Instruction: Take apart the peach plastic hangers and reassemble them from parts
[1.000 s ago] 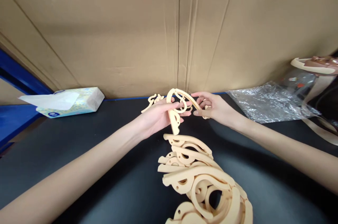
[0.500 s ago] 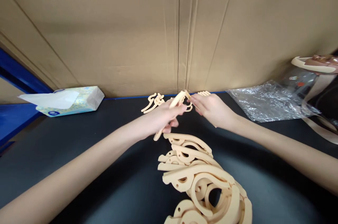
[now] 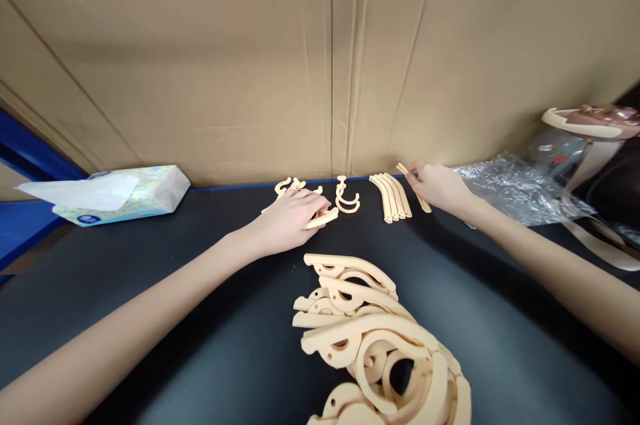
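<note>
My left hand (image 3: pixel 295 215) is closed on a beige curved hanger arm (image 3: pixel 321 219), low over the black table near small beige hooks. Part of the arm is hidden by my fingers. Over on the right, my right hand (image 3: pixel 440 186) pinches a thin beige curved strip (image 3: pixel 423 201) by its upper end, beside a neat row of several matching strips (image 3: pixel 391 197). Two hooks (image 3: pixel 349 201) lie between my hands. Behind my left hand are more hooks (image 3: pixel 283 186), partly covered by it. A pile of beige folding hanger parts (image 3: pixel 370 331) fills the near middle of the table.
At the far left stands a tissue pack (image 3: pixel 125 191) with a tissue sticking out. A crumpled clear plastic bag (image 3: pixel 515 188) lies at the right, near a brown and cream object with a strap (image 3: pixel 595 238). A cardboard wall (image 3: pixel 225 78) closes off the back edge.
My hands have moved apart from their meeting point at the middle. My right hand has carried a thin strip right to the row; my left has lowered leftward, still holding the hanger arm.
</note>
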A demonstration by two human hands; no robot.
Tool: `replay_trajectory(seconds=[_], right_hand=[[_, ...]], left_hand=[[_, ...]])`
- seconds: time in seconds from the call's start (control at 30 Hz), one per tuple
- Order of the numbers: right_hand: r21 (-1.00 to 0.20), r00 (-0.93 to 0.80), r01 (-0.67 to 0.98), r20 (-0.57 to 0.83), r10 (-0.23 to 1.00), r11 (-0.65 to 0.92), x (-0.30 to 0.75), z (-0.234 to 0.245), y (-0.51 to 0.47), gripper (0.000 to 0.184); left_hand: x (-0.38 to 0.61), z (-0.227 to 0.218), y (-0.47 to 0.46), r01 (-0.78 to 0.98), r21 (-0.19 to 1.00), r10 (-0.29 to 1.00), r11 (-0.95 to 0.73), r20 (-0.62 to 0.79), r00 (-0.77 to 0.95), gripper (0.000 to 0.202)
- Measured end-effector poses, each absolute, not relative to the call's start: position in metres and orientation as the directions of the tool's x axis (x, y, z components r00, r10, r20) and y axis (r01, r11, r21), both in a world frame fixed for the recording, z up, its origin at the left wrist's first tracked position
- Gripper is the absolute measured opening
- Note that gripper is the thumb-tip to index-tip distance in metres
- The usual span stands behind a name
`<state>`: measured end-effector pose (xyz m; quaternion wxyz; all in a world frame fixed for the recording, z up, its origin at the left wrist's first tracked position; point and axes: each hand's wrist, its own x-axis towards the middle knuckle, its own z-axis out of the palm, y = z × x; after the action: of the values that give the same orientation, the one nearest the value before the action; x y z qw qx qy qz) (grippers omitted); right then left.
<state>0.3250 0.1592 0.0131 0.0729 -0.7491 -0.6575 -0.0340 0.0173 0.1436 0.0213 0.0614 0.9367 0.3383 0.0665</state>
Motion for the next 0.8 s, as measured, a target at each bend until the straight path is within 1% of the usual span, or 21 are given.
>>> replay_trajectory(seconds=[0.1, 0.23, 0.33, 0.4, 0.47, 0.53, 0.6, 0.67, 0.7, 0.73, 0.77, 0.8], right_hand=[[-0.02, 0.138, 0.99, 0.135, 0.981, -0.137, 0.323, 0.009, 0.16, 0.038], [-0.01, 0.114, 0.993, 0.113, 0.987, -0.114, 0.321, 0.006, 0.159, 0.037], [-0.028, 0.078, 0.997, 0.106, 0.991, -0.075, 0.32, 0.007, 0.158, 0.035], [-0.042, 0.052, 0.998, 0.114, 0.992, -0.047, 0.319, 0.008, 0.157, 0.036], [-0.053, 0.036, 0.998, 0.14, 0.99, -0.029, 0.317, 0.012, 0.154, 0.037], [-0.074, 0.02, 0.997, 0.182, 0.983, -0.007, 0.313, 0.017, 0.15, 0.037], [-0.109, -0.014, 0.993, 0.222, 0.975, 0.039, 0.305, 0.026, 0.143, 0.034], [-0.178, -0.076, 0.976, 0.252, 0.965, 0.123, 0.291, 0.036, 0.133, 0.032], [-0.231, -0.119, 0.955, 0.268, 0.956, 0.184, 0.282, 0.042, 0.128, 0.033], [-0.382, -0.182, 0.875, 0.308, 0.934, 0.297, 0.272, 0.046, 0.123, 0.035], [-0.515, -0.248, 0.765, 0.318, 0.915, 0.387, 0.262, 0.05, 0.119, 0.041], [-0.618, -0.297, 0.654, 0.322, 0.899, 0.437, 0.251, 0.054, 0.116, 0.044]], left_hand=[[0.02, 0.021, 0.147, 0.647, 0.095, 0.654, -0.756, 0.094, 0.751, 0.013], [0.021, 0.019, 0.152, 0.671, 0.06, 0.672, -0.739, 0.115, 0.731, 0.014], [0.022, 0.014, 0.155, 0.694, 0.074, 0.695, -0.716, 0.156, 0.702, 0.013], [0.023, 0.01, 0.157, 0.718, 0.115, 0.724, -0.686, 0.199, 0.66, 0.012], [0.025, 0.009, 0.157, 0.742, 0.189, 0.763, -0.643, 0.247, 0.597, 0.012], [0.026, 0.01, 0.156, 0.757, 0.293, 0.808, -0.585, 0.292, 0.512, 0.013], [0.026, 0.016, 0.155, 0.753, 0.426, 0.862, -0.502, 0.318, 0.395, 0.021], [0.027, 0.023, 0.155, 0.712, 0.577, 0.913, -0.401, 0.311, 0.263, 0.034], [0.029, 0.027, 0.156, 0.672, 0.649, 0.932, -0.356, 0.298, 0.206, 0.041], [0.031, 0.03, 0.157, 0.621, 0.715, 0.946, -0.319, 0.28, 0.164, 0.047], [0.034, 0.033, 0.157, 0.563, 0.773, 0.956, -0.291, 0.259, 0.138, 0.051], [0.038, 0.036, 0.156, 0.499, 0.823, 0.963, -0.271, 0.237, 0.131, 0.053]])
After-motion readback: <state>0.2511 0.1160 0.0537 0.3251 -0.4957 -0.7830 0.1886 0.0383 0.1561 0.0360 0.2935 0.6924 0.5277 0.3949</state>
